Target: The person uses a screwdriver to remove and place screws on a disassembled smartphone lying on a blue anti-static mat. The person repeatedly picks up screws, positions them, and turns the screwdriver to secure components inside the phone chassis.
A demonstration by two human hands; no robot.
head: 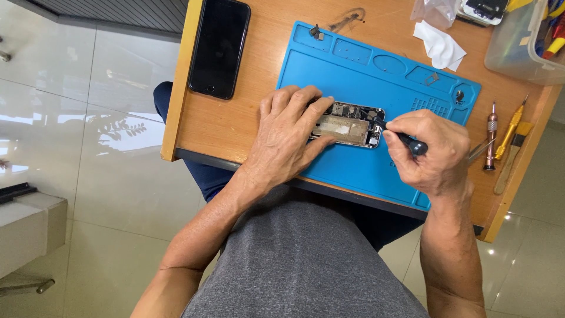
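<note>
An opened phone body with bare circuitry lies on a blue work mat on a wooden table. My left hand rests flat over the phone's left end and holds it down. My right hand grips a dark-handled screwdriver, its tip touching the phone's right end near the small components.
A black phone lies face up at the table's left edge. Several slim tools sit to the right of the mat. A white cloth and a clear plastic box stand at the back right. Tiled floor lies beyond the table's left edge.
</note>
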